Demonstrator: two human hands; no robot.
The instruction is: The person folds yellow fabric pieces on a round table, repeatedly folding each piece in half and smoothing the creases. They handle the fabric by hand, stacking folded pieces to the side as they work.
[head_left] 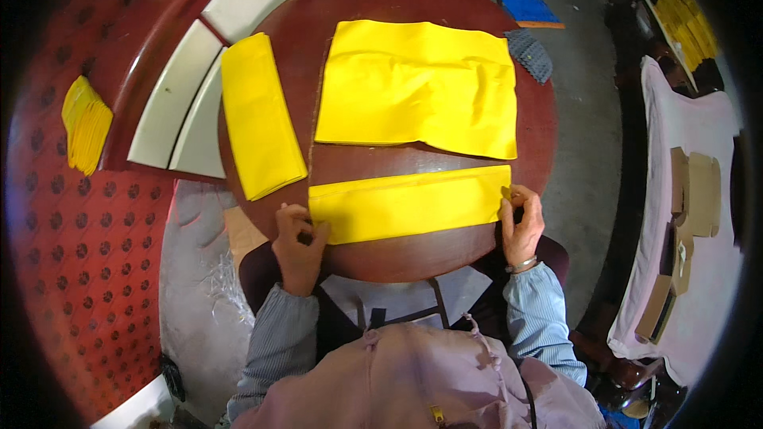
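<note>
A yellow sheet folded into a long strip (409,205) lies near the front edge of the round table, between my two hands. My left hand (300,248) has its thumb and fingers closed at the strip's left end. At the other end, the fingers of my right hand (520,226) pinch the right edge. Just beyond lies a wide stack of flat yellow sheets (417,87), its top one a little wrinkled. To the left rests a thick pile of folded yellow strips (262,115), set at a slant. Whether the sheets are cloth or plastic I cannot tell.
The round dark-red table (381,264) stands before my lap. A grey textured cloth (530,56) hangs over its right edge. Folded yellow bundles (86,125) lie on a red patterned surface at left. Opened cardboard boxes (682,246) sit on a pink-covered bench (636,214) at right.
</note>
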